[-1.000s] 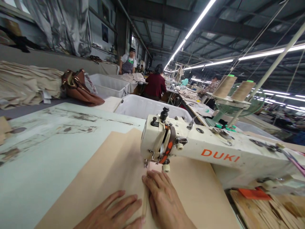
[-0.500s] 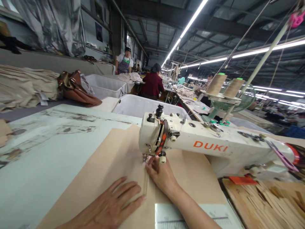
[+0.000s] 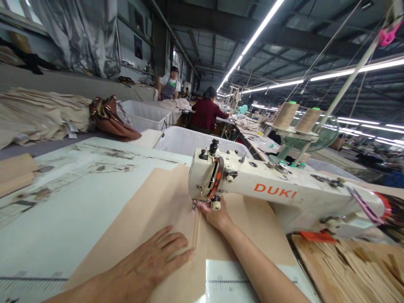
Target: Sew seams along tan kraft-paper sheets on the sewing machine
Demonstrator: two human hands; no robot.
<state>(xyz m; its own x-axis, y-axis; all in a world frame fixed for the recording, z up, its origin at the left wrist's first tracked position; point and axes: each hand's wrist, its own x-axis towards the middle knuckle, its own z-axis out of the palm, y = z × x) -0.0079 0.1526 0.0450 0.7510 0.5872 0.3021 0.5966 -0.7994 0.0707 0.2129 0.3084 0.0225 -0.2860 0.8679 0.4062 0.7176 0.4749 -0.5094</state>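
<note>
A large tan fabric panel point(image 3: 139, 219) lies under the needle end of a white sewing machine point(image 3: 240, 174) marked DUKI. My left hand point(image 3: 158, 256) rests flat on the panel in front of the needle, its fingers spread beside a narrow folded strip point(image 3: 195, 231) that runs up to the presser foot point(image 3: 194, 205). Just right of the foot, my right hand point(image 3: 217, 215) pinches the fabric at the strip with thumb and fingers. The machine head partly hides those fingertips.
Cut pieces fill a wooden tray point(image 3: 341, 269) at right. Thread cones point(image 3: 285, 115) stand behind the machine. A brown bag point(image 3: 112, 120) and stacked fabric point(image 3: 41, 115) lie at left, a white bin point(image 3: 179, 136) behind. Two people point(image 3: 205, 111) are farther back.
The fabric has slid a little away from me under the machine. My right hand has moved slightly forward, and the left stays flat on the panel. The view has shifted slightly left.
</note>
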